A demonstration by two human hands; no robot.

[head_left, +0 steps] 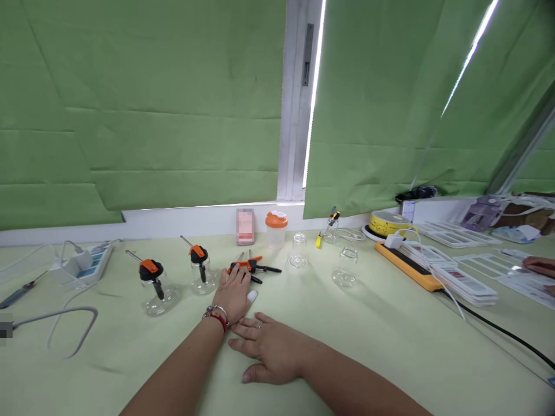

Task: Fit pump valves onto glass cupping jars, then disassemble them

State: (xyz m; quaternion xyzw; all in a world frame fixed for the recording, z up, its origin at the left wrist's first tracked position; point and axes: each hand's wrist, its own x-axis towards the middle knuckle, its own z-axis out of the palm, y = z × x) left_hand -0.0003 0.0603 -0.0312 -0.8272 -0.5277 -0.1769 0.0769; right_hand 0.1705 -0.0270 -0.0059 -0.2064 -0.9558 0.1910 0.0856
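My left hand (235, 294) reaches forward with its fingers on or against a group of orange and black clamps (249, 264); whether it grips one is unclear. My right hand (275, 349) lies flat on the table, fingers spread, just behind the left wrist and holding nothing. To the left stand two glass jars (159, 300) (207, 282), each with an orange and black clamp (151, 268) (198, 254) on top. Right of the hands are two clear glasses (299, 251) (346, 268). An orange-lidded cup (276, 231) stands behind the clamps.
A pink-screened device (245, 226) leans on the wall. At left lie a power strip (97, 266), cables and a screwdriver (19, 293). At right are an orange power strip (407, 266), stacked white trays (459, 283), a yellow round tin (388, 223) and another person's hand (540, 266).
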